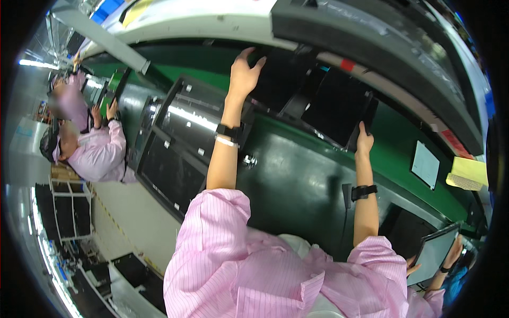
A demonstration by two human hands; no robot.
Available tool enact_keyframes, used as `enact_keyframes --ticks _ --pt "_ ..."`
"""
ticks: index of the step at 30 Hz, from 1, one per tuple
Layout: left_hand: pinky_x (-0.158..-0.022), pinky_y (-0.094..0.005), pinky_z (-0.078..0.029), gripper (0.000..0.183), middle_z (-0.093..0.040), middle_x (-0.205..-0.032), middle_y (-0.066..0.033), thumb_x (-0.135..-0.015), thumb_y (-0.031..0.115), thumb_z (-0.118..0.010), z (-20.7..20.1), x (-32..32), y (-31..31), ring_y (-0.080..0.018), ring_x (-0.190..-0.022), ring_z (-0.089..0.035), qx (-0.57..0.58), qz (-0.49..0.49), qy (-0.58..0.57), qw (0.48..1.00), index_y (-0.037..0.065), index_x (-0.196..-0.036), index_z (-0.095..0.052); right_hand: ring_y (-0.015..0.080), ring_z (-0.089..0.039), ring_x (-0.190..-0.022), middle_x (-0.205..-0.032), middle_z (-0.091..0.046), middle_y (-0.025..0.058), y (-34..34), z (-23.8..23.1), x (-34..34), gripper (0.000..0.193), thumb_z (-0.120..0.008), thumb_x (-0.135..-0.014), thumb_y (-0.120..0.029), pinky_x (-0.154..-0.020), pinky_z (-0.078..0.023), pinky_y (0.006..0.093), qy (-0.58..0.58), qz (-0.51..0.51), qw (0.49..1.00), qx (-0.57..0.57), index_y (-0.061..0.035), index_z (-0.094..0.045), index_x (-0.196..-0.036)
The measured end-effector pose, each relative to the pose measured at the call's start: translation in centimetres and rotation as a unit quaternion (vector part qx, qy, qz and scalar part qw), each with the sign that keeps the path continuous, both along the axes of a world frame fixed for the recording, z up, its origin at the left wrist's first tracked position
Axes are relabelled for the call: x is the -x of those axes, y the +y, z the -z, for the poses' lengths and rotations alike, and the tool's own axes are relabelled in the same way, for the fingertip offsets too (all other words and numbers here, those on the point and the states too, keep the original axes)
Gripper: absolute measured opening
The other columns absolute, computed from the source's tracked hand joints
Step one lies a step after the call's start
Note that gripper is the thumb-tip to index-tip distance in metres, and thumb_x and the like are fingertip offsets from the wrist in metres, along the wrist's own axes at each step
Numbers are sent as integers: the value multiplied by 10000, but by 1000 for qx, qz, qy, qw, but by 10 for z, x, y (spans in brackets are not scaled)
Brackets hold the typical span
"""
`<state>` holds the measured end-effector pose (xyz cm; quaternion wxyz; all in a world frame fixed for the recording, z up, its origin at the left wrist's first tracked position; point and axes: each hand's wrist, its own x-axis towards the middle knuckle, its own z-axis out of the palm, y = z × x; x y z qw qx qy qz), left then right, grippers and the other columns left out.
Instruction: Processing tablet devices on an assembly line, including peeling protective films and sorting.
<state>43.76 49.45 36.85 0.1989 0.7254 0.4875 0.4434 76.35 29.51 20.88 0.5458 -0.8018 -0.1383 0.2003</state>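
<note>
A wide black tray [290, 109] holding two flat dark panels lies across the far side of the green bench, tilted down toward the right. My left hand [244, 75] is at its far left edge, thumb and forefinger bent around the rim; the other fingers are partly hidden. At the opposite end my right hand [365, 141] grips the right edge, thumb on top and the remaining fingers out of sight. The left dark panel [278, 79] and the right dark panel [337, 107] sit side by side in the tray. Black bands circle both wrists.
Left of my left forearm stand black trays with panels [180, 153]. A long dark shelf [382, 69] overhangs the bench's far side. A white sheet [426, 165] and yellow papers [466, 174] lie right. Co-workers sit left; another person's hands hold a framed panel [433, 257] lower right.
</note>
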Motion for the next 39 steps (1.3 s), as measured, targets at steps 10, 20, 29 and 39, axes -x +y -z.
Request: enact_keyframes --ticks 10,20,29,39 --pt "-1004 -302 -294 388 -440 -1309 -120 -960 240 -360 132 77 -247 -218 -1196 -425 271 -62 -228 933 34 -1282 -426 83 -553 -728 -845 -610 35 -226 -12 22 319 -550 -895 -313 -617 -431 198 26 -123 992 21 -12 -601 -988" --pt "-932 -339 -254 251 -565 -994 5 -921 322 -410 195 68 -230 -196 -996 -463 229 -162 -154 947 173 -969 -605 96 -579 -610 -753 -610 27 -414 -14 74 310 -521 -905 -331 -513 -439 205 155 -53 980 114 -40 -601 -974" --pt "-957 -391 -213 247 -598 -959 -6 -931 323 -398 205 61 -241 -218 -995 -455 181 -135 -161 961 148 -963 -570 83 -570 -615 -759 -612 23 -433 -13 96 271 -534 -903 -298 -530 -438 191 157 -122 976 87 -47 -598 -984" --pt "-1072 -364 -208 469 -396 -1345 -139 -896 241 -493 153 131 -407 -256 -1299 -300 234 55 -218 946 24 -1298 -384 82 -552 -603 -708 -604 26 -418 10 180 196 -548 -896 -215 -553 -429 199 132 -342 913 179 -28 -598 -926"
